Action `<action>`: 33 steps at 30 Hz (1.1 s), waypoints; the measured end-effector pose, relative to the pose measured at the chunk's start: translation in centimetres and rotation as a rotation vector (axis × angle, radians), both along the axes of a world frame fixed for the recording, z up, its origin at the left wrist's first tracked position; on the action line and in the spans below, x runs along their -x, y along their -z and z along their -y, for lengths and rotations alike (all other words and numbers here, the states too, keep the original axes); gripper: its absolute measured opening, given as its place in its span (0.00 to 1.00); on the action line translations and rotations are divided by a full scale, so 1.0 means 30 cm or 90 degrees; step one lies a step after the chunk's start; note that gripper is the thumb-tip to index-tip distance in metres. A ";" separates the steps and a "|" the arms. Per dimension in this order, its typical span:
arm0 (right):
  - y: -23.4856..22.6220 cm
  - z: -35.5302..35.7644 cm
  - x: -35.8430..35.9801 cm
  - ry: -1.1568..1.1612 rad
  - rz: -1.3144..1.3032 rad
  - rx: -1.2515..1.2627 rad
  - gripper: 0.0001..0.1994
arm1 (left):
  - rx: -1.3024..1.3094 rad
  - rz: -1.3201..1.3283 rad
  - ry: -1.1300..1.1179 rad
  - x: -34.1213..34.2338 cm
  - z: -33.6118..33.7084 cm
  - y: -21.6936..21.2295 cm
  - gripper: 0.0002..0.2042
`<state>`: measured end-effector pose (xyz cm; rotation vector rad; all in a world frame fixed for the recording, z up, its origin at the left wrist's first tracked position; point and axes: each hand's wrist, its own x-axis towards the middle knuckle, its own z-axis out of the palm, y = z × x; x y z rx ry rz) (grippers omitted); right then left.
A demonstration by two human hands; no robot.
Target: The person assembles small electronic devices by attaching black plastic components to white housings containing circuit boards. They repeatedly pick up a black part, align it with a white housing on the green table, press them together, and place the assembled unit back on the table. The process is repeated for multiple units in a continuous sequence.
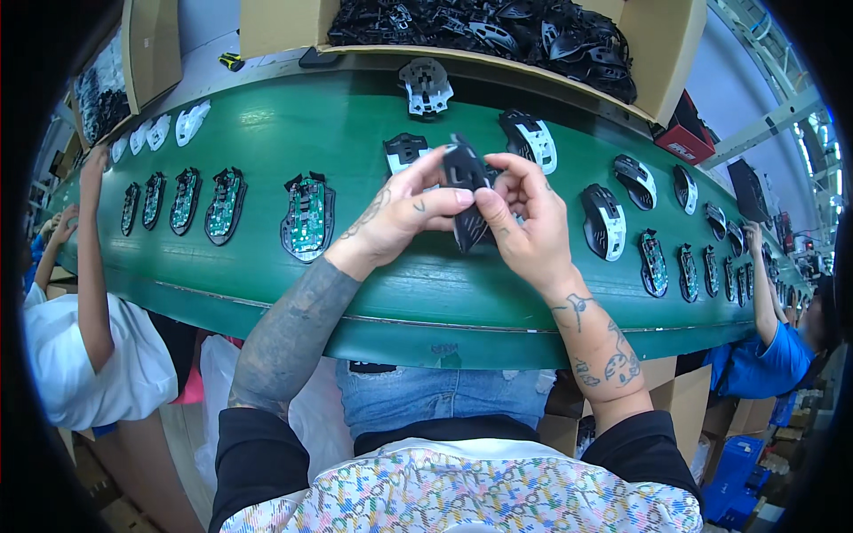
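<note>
Hands meet above the long green conveyor belt (pixel 267 133), at its middle. The left hand (pixel 404 213) and right hand (pixel 524 222) both have fingers pinched together on one black plastic computer mouse shell (pixel 466 182), held upright just over the belt. On the belt left of the hands lies a black mouse base with a green circuit board (pixel 308 218). Beyond the belt's far edge stands a cardboard box of black shells (pixel 275 22).
</note>
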<state>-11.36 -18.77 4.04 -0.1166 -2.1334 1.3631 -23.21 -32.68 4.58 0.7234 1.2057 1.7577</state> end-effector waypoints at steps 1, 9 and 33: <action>0.010 -0.005 0.006 -0.002 -0.020 0.019 0.21 | -0.028 0.062 -0.013 0.000 -0.001 0.004 0.25; -0.002 -0.005 0.007 -0.197 0.107 0.343 0.24 | -0.057 -0.033 -0.151 0.028 0.011 0.001 0.22; 0.033 -0.047 0.010 -0.057 -0.016 0.127 0.16 | -0.046 -0.004 -0.313 0.483 0.131 -0.047 0.28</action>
